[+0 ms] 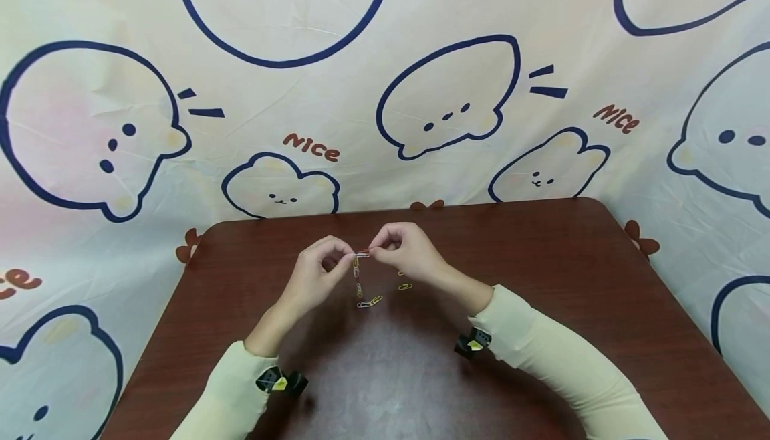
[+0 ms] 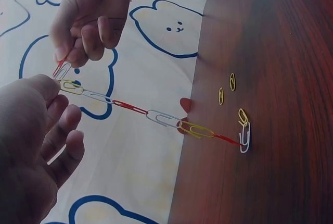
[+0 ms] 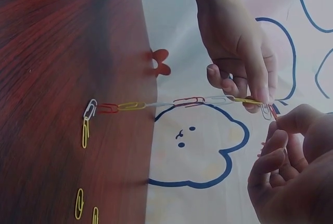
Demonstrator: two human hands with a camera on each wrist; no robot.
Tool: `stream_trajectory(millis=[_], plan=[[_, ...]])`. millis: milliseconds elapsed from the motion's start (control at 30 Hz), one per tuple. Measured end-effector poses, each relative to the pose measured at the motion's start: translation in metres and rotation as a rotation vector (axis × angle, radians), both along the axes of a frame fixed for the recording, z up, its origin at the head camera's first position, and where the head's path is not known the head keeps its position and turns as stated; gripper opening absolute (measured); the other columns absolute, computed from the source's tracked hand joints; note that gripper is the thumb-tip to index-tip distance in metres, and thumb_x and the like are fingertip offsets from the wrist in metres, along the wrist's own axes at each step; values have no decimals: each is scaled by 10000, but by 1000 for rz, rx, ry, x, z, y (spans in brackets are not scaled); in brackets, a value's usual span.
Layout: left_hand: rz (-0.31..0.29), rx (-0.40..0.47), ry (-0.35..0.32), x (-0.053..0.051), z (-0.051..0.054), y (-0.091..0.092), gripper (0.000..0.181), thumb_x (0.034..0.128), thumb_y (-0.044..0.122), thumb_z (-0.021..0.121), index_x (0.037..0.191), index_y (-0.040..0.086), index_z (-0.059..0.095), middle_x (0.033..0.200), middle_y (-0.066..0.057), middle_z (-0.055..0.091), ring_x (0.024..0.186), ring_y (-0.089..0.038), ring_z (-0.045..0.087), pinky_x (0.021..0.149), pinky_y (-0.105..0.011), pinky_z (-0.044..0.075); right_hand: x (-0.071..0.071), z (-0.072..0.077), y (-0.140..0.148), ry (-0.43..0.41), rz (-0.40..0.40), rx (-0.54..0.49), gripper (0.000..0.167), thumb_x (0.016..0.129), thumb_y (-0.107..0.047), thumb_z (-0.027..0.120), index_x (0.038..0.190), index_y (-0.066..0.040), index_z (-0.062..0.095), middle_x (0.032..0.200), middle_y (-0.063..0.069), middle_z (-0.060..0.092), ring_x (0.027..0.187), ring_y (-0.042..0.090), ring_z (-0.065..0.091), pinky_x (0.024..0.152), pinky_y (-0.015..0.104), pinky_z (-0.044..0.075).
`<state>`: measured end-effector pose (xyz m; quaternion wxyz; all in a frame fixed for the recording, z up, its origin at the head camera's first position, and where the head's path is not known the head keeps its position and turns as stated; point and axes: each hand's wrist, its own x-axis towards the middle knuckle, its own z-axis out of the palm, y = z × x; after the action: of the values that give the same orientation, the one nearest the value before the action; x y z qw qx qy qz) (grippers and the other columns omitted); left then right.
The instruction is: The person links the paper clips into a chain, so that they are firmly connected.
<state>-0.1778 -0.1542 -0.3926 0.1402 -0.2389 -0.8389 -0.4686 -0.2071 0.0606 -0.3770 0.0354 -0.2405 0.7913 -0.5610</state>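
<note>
My left hand (image 1: 315, 271) pinches the top end of a paper clip chain (image 2: 164, 119), at a white paper clip (image 3: 266, 111). Red, white and yellow links hang down from it to the table, where the lowest white clip (image 2: 245, 138) and a yellow clip (image 2: 243, 117) lie. Close by on the right, my right hand (image 1: 412, 253) pinches a red paper clip (image 2: 61, 62) between thumb and forefinger. The red clip meets the white one at the fingertips; whether they are linked is too small to tell.
Two loose yellow paper clips, one of them the nearer clip (image 1: 406, 286), lie on the brown table (image 1: 385, 373) below the right hand. A printed cloth (image 1: 361, 105) hangs behind the table's far edge and along its sides.
</note>
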Motion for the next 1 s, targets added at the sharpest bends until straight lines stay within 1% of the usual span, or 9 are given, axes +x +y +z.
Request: stream_trajectory(millis=[67, 133, 167, 233, 333, 433, 733, 867, 1000], plan=[[-8, 3, 11, 6, 9, 2, 46, 927, -52, 687, 902, -13, 682, 871, -102, 649, 702, -137, 568, 623, -263, 517, 0, 0, -1, -5, -4, 2, 44, 904, -63, 743, 888, -23, 744, 760, 22, 671, 555, 115, 474, 496, 239, 381], [-10, 6, 14, 8, 12, 3, 49, 923, -61, 688, 896, -21, 677, 865, -106, 647, 701, -133, 568, 623, -262, 518, 1, 0, -3, -8, -12, 1, 47, 903, -64, 744, 886, -21, 743, 768, 27, 675, 561, 118, 478, 498, 241, 382], [-10, 8, 18, 7, 11, 3, 52, 917, -69, 690, 898, -23, 676, 866, -104, 647, 702, -130, 568, 623, -260, 517, 1, 0, -3, -10, -16, 1, 47, 902, -64, 743, 886, -20, 742, 773, 29, 678, 564, 118, 482, 499, 242, 384], [-10, 14, 30, 4, 5, 2, 72, 906, -84, 695, 902, -15, 676, 871, -98, 649, 699, -126, 567, 616, -254, 513, 2, 0, -4, -14, -25, 0, 44, 900, -66, 745, 887, -23, 741, 778, 32, 681, 567, 123, 488, 496, 243, 386], [-12, 25, 39, -3, -8, -1, 95, 896, -85, 708, 908, 5, 682, 876, -75, 653, 691, -131, 569, 604, -254, 510, 2, 1, -5, -16, -38, -1, 33, 899, -59, 740, 883, -30, 737, 780, 34, 684, 562, 126, 487, 485, 247, 382], [-25, 46, 53, -6, -13, -2, 105, 904, -51, 720, 909, 48, 686, 877, -36, 653, 692, -119, 574, 603, -246, 511, 3, 0, -5, -23, -43, -6, 34, 899, -55, 736, 877, -29, 736, 780, 33, 687, 543, 129, 474, 468, 251, 374], [-50, 61, 69, -6, -14, -2, 138, 919, -38, 708, 897, 95, 680, 868, 9, 640, 695, -116, 578, 613, -243, 521, 3, -1, -5, -31, -66, -20, 49, 892, -31, 724, 846, -41, 740, 777, 34, 703, 526, 115, 470, 448, 250, 359], [-46, 57, 73, -6, -15, -1, 135, 912, -37, 719, 899, 91, 681, 868, 0, 640, 696, -117, 573, 611, -252, 521, 4, 0, -5, -16, -80, -30, 52, 888, -18, 717, 849, -40, 744, 786, 37, 707, 540, 126, 487, 458, 246, 369], [-28, 49, 90, -6, -15, 0, 136, 887, -78, 725, 888, 51, 681, 860, -41, 647, 692, -123, 567, 601, -263, 517, 5, 2, -6, -6, -90, -36, 58, 884, -7, 711, 848, -37, 744, 797, 38, 710, 554, 123, 502, 472, 238, 381]])
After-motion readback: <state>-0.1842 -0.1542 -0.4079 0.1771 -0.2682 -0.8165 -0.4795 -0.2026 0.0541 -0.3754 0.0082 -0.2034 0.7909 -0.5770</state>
